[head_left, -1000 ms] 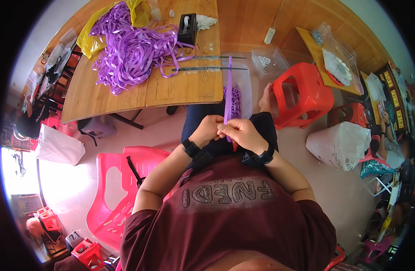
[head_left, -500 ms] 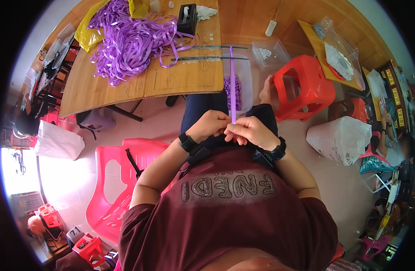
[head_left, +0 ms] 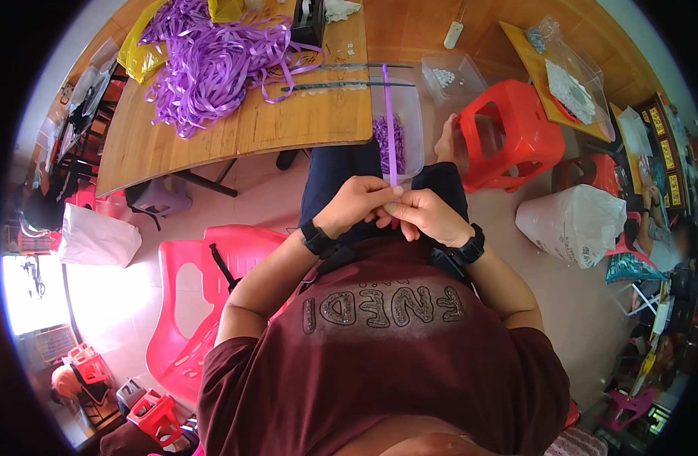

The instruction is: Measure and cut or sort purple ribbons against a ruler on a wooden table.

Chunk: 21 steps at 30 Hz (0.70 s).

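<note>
A purple ribbon runs taut from two thin dark rods, which stick out past the table's right edge, down to my hands above my lap. Its near end is pinched between the fingertips of my left hand. My right hand presses against the left at that same end, with thumb and fingers closed together; its fingertips partly hide what they grip. Below the ribbon stands a clear plastic bin with cut purple ribbon pieces inside.
On the wooden table lie a big heap of purple ribbon, a yellow bag and a black tape dispenser. A red stool, a tub of white pieces and a white sack are to the right.
My left hand has moved up onto the ribbon's end, beside my right hand, which turned slightly. The whole view has shifted a little, so the table sits higher.
</note>
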{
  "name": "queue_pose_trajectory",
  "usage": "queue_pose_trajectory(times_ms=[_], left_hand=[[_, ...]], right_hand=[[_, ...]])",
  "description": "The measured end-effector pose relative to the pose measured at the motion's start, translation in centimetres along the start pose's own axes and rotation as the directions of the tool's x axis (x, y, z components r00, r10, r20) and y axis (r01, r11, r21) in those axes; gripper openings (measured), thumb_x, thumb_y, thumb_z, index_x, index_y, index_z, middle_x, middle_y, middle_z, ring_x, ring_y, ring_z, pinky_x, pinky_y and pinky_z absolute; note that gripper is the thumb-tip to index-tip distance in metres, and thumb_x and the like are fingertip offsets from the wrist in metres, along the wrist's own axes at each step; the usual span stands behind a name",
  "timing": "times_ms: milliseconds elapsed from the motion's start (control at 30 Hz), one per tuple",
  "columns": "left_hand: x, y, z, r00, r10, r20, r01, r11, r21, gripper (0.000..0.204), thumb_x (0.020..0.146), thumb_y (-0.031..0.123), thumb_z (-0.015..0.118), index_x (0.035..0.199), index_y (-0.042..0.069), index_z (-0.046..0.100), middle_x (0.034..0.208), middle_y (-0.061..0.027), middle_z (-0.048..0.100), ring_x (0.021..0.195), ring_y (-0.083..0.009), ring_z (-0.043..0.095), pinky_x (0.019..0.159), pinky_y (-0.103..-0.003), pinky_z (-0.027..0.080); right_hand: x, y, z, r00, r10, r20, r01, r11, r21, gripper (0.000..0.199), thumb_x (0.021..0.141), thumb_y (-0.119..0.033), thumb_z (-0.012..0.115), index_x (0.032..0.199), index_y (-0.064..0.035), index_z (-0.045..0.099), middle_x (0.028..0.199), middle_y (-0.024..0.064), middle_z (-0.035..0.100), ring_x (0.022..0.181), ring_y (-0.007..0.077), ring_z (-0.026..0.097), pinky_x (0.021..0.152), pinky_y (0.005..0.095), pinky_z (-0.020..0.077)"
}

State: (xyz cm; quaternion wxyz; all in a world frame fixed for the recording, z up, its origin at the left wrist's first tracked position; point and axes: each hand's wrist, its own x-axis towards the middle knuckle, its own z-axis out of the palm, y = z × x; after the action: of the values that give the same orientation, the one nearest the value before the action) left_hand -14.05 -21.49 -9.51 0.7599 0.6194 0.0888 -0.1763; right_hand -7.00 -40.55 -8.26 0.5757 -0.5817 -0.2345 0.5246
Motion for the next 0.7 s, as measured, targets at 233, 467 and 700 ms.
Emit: queue_pose_trajectory(times_ms=[233, 467, 700], left_hand=[[1.7, -1.5, -0.3, 0.983, 0.035, -0.179, -0.058, 0.990, -0.129, 0.027, 0.098, 0.025, 0.063, 0.085, 0.001, 0.067, 0.066, 0.0016, 0.054, 0.052, -0.0053, 0.043, 0.046, -0.021, 0.033], [0.4, -1.4, -0.2, 0.983, 0.061, -0.171, -0.039, 0.991, 0.132, 0.030, 0.099, 0.027, 0.061, 0.084, 0.003, 0.067, 0.064, 0.0028, 0.051, 0.054, -0.0048, 0.044, 0.047, -0.021, 0.034], [1.0, -2.7, -0.9, 0.935, 0.331, -0.126, -0.247, 0.866, 0.435, 0.031, 0.096, 0.029, 0.061, 0.083, 0.003, 0.072, 0.070, -0.0090, 0.069, 0.062, -0.0173, 0.066, 0.058, -0.034, 0.050]], right_hand=[[-1.6, -1.3, 1.2, 0.934, -0.154, -0.323, 0.125, 0.986, -0.111, 0.031, 0.102, -0.026, 0.057, 0.116, -0.0006, 0.067, 0.088, 0.0027, 0.068, 0.060, 0.0071, 0.059, 0.051, 0.0207, 0.0494], [1.2, -2.2, -2.6, 0.858, -0.213, -0.468, 0.230, 0.973, -0.021, 0.032, 0.101, -0.028, 0.058, 0.119, -0.0017, 0.065, 0.110, 0.0078, 0.069, 0.063, 0.0069, 0.059, 0.048, 0.0186, 0.0454], [7.7, -1.5, -3.2, 0.890, -0.178, -0.419, 0.187, 0.982, -0.019, 0.025, 0.099, -0.031, 0.061, 0.104, -0.0082, 0.068, 0.081, 0.0002, 0.068, 0.053, 0.0038, 0.050, 0.046, 0.0183, 0.0369]])
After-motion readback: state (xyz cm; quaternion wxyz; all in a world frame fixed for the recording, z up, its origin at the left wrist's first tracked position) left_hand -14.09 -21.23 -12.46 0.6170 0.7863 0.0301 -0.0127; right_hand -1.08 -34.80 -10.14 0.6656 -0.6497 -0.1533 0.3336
